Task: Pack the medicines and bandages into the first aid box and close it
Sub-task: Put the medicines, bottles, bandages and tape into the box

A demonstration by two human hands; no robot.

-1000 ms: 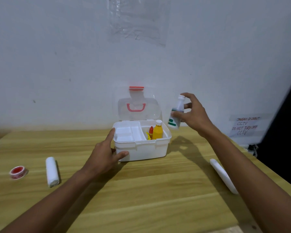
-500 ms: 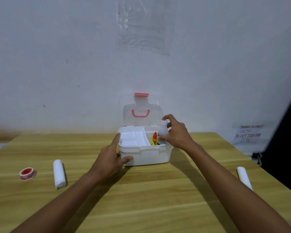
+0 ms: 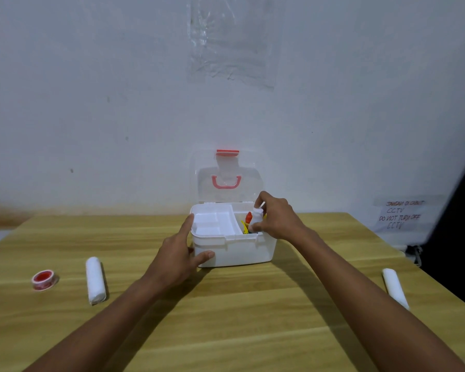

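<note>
Over the box (image 3: 234,252): right hand (image 3: 275,220) pinching light, slick bottle (image 3: 256,220) (best held mid-body); left hand (image 3: 176,253) open, steadying box.

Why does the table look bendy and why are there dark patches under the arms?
Head view: the wide lens curves the table edges. The dark patches are soft shadows of the arms, cast by light from above. The wall is dim and bluish, and the right hand around the box looks slightly blurred.
</note>
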